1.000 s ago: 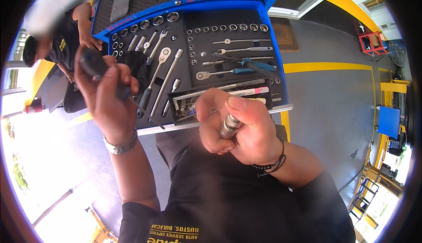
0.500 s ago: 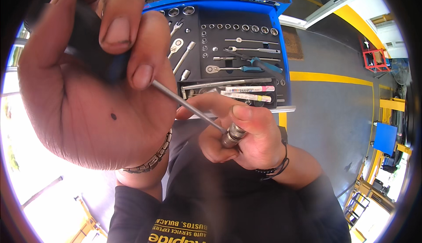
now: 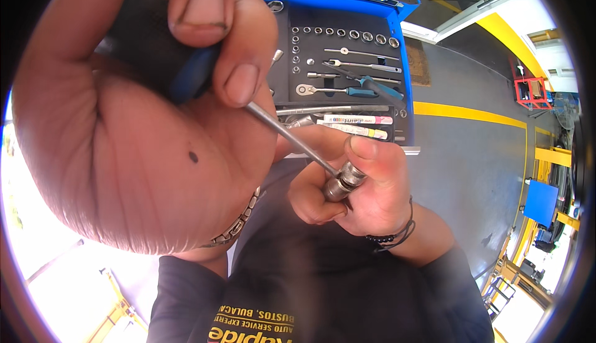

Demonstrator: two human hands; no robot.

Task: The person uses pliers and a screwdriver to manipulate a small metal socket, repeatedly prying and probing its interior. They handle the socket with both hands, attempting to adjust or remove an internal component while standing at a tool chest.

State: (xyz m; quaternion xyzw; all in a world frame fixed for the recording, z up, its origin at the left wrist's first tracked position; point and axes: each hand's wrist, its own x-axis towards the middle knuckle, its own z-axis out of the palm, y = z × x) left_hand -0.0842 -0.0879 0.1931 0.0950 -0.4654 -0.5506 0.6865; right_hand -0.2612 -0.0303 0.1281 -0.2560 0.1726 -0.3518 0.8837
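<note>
Large and close at the left, my left hand is wrapped around the black and blue handle of a screwdriver. Its slim metal shaft slants down to the right. My right hand pinches a small knurled metal fitting between thumb and curled fingers. The screwdriver's tip meets the fitting around its grooved middle; the exact contact is too small to make out. Part of the handle is hidden behind my left fingers.
Beyond my hands, a blue tool drawer stands open, with foam holding sockets, a ratchet, teal-handled pliers and paint markers. A yellow line crosses the grey floor at the right.
Both hands have shifted right with the screwdriver and fitting, and the left hand covers more of the drawer. The screwdriver tip stays at the fitting.
</note>
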